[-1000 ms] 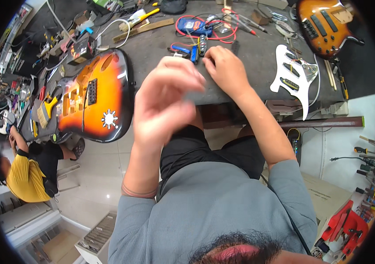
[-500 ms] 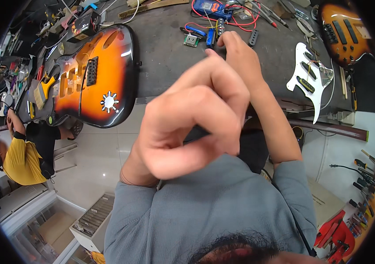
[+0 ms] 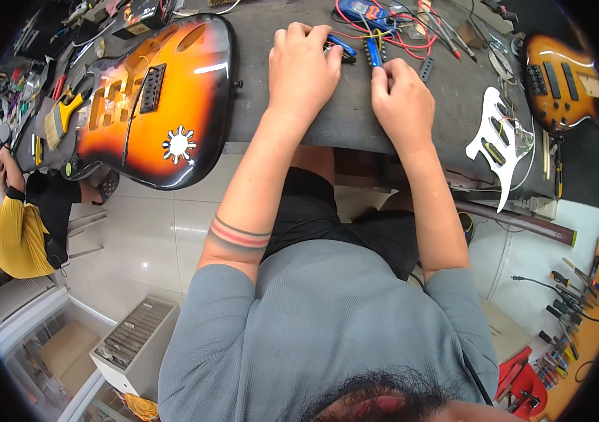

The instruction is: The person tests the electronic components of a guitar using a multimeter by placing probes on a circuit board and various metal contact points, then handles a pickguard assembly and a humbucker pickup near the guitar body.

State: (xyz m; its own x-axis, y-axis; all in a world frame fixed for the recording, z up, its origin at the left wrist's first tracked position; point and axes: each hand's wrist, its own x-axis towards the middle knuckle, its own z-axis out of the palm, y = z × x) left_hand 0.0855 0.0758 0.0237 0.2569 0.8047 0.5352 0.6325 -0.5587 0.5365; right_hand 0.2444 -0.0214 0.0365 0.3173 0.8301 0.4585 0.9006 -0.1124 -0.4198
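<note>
My left hand (image 3: 303,70) is over the dark bench with its fingers curled down. What lies under them is mostly hidden; a small blue bar (image 3: 342,46) and some dark part poke out beside its fingertips. To the right, my right hand (image 3: 403,102) has thumb and fingers pinched at the near end of a narrow blue piece (image 3: 372,50), whose kind I cannot make out. Against that piece lies a guitar pickup with a row of metal poles (image 3: 382,53). A dark pickup cover (image 3: 427,69) rests just right of my right hand.
A sunburst guitar body (image 3: 197,91) lies left, a brush (image 3: 56,126) beyond it. A blue multimeter (image 3: 362,13) with red leads is at the back. Rightward are a white pickguard (image 3: 494,144) and another sunburst body (image 3: 559,84). A person in yellow (image 3: 18,235) sits far left.
My left hand has gone from close in front of me, fingers curled, out to the bench beside the blue bar. My right hand has come down onto the blue piece. The view has shifted slightly.
</note>
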